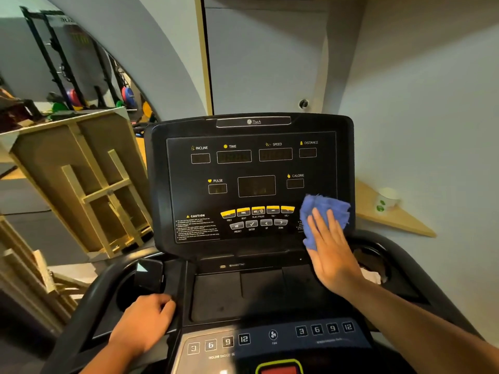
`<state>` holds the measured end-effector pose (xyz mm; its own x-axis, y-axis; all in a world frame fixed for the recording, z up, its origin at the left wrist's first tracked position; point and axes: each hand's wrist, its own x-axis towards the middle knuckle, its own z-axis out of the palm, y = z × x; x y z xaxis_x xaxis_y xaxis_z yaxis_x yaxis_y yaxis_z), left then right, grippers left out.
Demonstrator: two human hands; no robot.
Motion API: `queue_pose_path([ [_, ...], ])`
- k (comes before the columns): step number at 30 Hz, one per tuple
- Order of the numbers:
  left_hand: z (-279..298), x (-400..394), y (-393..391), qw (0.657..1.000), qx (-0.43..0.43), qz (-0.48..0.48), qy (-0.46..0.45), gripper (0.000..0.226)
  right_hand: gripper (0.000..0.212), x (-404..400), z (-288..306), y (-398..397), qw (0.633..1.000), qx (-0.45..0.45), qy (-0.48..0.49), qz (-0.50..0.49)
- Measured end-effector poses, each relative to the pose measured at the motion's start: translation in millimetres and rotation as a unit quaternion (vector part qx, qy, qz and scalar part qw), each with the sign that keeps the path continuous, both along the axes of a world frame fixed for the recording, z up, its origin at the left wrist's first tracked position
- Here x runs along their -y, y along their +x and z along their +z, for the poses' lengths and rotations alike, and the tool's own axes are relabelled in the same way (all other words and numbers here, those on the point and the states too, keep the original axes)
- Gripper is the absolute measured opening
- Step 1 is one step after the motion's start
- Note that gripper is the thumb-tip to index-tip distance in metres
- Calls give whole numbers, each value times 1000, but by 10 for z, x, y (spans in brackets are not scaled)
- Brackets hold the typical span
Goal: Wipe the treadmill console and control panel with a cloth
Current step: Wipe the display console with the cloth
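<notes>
The black treadmill console (251,163) stands upright ahead, with unlit displays and a row of yellow buttons (258,211). A blue cloth (325,209) lies flat against the console's lower right corner. My right hand (330,252) presses the cloth onto the panel with straight, spread fingers. My left hand (145,321) rests on the left edge of the lower tray, fingers curled over the ridge. The lower control panel (272,337) with number keys and a fan button sits close to me, between both forearms.
A dark phone (148,276) leans in the left cup holder. The right cup holder (374,261) holds something white. A paper cup (386,199) stands on a wooden corner shelf at right. Wooden frames and a weight rack fill the left side.
</notes>
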<state>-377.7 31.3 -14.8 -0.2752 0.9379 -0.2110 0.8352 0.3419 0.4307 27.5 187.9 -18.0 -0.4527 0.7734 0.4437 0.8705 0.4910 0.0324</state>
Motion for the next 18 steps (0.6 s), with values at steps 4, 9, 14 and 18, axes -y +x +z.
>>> queue_pose_path([
  [4, -24, -18, -8, 1000, -2, -3, -3, 40, 66, 8, 30, 27, 994, 83, 12, 75],
  [9, -59, -25, -22, 1000, -6, -2, 1, 37, 70, -110, 252, -250, 971, 182, -4, 154],
  [14, -87, -22, -26, 1000, -17, 1, 4, 35, 62, -111, 334, -1015, 939, 224, 2, 261],
  [18, -94, -10, -21, 1000, -15, -1, 18, 35, 62, -134, 412, -945, 939, 214, -9, 270],
])
